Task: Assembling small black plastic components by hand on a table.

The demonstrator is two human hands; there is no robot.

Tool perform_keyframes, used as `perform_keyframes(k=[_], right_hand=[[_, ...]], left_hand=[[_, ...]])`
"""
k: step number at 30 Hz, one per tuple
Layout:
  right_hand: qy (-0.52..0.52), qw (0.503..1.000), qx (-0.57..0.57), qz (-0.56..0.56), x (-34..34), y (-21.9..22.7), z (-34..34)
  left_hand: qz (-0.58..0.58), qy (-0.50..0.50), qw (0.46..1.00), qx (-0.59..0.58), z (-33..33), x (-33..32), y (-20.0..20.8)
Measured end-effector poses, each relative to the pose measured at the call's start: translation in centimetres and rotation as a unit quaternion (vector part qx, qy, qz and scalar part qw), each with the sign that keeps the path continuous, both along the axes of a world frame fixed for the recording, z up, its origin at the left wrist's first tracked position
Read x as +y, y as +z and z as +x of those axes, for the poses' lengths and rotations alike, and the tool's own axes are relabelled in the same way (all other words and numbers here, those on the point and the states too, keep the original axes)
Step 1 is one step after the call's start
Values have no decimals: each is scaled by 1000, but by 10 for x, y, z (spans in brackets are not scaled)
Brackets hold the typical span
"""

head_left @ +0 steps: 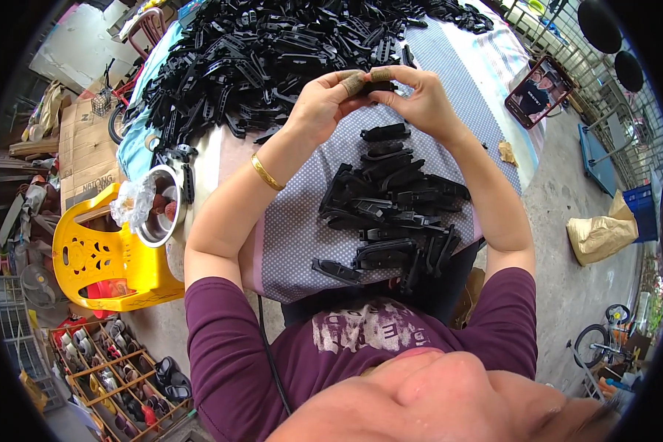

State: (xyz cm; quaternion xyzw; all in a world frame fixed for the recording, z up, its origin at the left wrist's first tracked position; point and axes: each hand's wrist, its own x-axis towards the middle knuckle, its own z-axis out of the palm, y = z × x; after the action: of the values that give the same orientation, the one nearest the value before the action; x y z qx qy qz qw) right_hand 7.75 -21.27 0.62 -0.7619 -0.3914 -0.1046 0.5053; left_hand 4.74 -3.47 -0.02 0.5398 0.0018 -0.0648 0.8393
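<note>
Both hands pinch one black plastic part (379,87) at twelve o'clock over the table.
We close our left hand (320,103) and right hand (418,96) on its ends, its long axis running nine to three between them, equally near.

Home workshop yard: table (486,66) heaped with black plastic parts (272,51), shoe rack (118,376)

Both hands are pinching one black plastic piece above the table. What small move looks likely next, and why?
Probably setting it down on the near pile: the left hand and right hand hold the black piece between taped fingertips directly above that pile, apart from the big heap.
</note>
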Motion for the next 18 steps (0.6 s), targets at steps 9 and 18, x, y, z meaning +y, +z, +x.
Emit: perform_keyframes(k=[9,18], right_hand=[[66,972,223,-25,-11,9,6],[-19,999,-3,-31,-12,9,0]], left_hand=[[260,65,926,-267,-6,0,7],[308,71,882,-348,-6,2,20]])
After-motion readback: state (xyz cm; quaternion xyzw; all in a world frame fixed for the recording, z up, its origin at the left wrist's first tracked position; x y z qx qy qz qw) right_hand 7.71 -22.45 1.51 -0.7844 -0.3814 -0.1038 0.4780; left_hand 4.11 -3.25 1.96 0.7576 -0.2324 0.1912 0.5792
